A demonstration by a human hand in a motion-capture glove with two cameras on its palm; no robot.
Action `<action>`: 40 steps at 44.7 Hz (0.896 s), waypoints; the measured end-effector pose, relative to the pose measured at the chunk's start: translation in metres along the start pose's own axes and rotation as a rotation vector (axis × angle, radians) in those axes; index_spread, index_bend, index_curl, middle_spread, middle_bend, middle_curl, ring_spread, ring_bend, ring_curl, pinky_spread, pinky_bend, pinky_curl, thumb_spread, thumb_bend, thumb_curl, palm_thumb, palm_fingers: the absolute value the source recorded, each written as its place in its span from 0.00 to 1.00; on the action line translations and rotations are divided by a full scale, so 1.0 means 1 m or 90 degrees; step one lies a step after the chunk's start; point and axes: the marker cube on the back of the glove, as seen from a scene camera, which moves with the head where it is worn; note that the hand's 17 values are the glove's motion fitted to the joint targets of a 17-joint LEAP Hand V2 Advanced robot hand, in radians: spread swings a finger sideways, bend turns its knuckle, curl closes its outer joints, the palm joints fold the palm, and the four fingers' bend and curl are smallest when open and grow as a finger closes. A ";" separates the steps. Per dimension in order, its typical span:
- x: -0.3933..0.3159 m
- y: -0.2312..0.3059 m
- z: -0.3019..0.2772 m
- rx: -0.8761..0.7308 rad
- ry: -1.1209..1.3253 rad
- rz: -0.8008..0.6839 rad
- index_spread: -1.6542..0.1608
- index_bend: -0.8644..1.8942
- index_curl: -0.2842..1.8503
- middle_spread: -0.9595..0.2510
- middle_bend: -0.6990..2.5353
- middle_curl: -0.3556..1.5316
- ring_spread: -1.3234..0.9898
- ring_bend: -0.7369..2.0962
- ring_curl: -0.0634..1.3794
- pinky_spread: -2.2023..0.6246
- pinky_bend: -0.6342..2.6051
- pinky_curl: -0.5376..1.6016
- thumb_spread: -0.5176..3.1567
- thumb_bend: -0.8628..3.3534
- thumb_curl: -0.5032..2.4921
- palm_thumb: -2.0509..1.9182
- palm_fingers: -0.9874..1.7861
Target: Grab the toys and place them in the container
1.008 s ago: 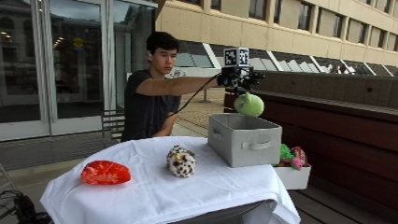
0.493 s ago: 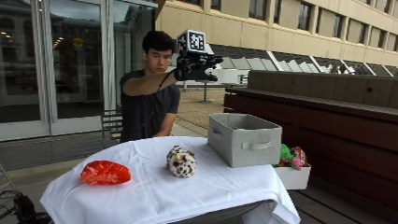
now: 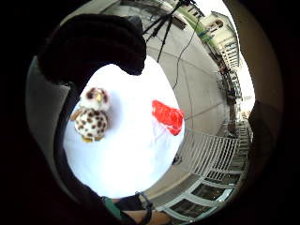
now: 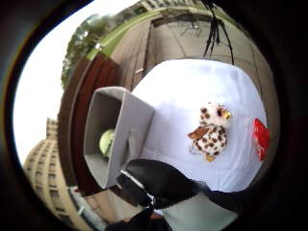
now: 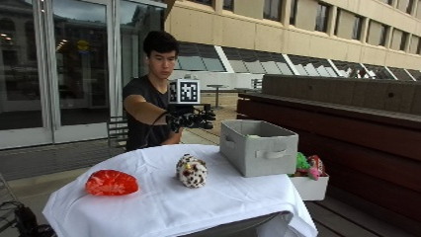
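Note:
A spotted owl toy stands in the middle of the white-clothed table. Left of it lies a red toy. The grey fabric container sits at the table's right side, with a green ball inside. My gloved right hand hovers above the table's far side, behind the owl and left of the container. Its fingers are relaxed and hold nothing. The palm views look down on the owl, the red toy and the container.
A small white bin with several colourful toys sits low beside the table's right edge. A dark wooden wall runs along the right. Bare cloth lies between the owl and the container.
One second ago the hand held the green ball above the container. The ball now lies inside it. The empty hand rose, then came down and left, over the table's far side.

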 end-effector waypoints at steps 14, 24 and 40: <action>0.007 0.010 0.116 -0.102 0.016 0.019 0.75 0.34 0.18 0.76 0.27 0.40 0.57 0.39 0.23 0.80 0.58 0.42 0.36 0.18 0.24 0.48 0.29; 0.009 0.017 0.152 -0.207 -0.009 0.027 0.75 0.34 0.18 0.77 0.27 0.39 0.58 0.39 0.24 0.79 0.59 0.42 0.38 0.20 0.25 0.51 0.30; 0.012 0.033 0.151 -0.237 0.026 0.025 0.75 0.27 0.11 0.75 0.30 0.38 0.46 0.72 0.39 0.65 0.71 0.44 0.44 0.26 0.28 0.64 0.48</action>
